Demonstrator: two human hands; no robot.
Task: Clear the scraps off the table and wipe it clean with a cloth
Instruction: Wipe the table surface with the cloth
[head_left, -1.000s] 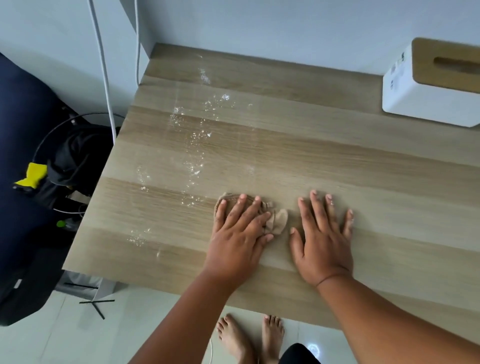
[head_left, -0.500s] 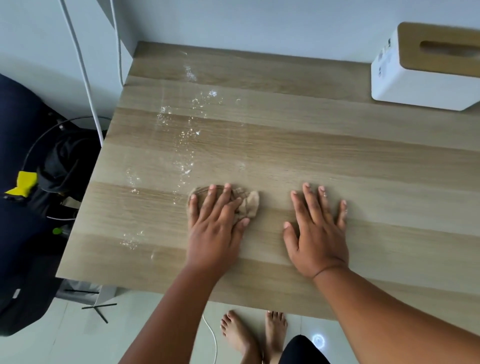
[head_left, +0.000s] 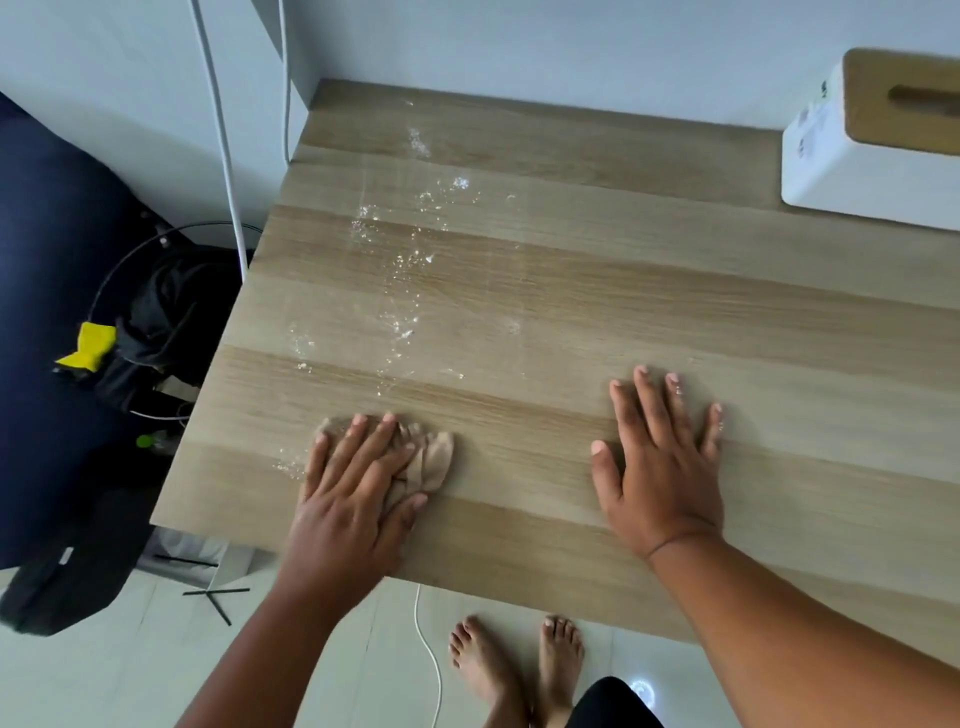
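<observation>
With the left hand (head_left: 353, 488) pressing flat-fingered on the crumpled beige cloth (head_left: 428, 460) near the front-left of the pale wood-grain bench (head_left: 571, 291) and the right hand (head_left: 660, 462) resting released, a sideways sweep risks flinging the white scraps (head_left: 400, 291) onto the floor.

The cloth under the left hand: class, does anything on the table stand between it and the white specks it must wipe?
Nothing visible does. The cloth lies under the left hand, and bare table separates it from the white specks just beyond.
</observation>
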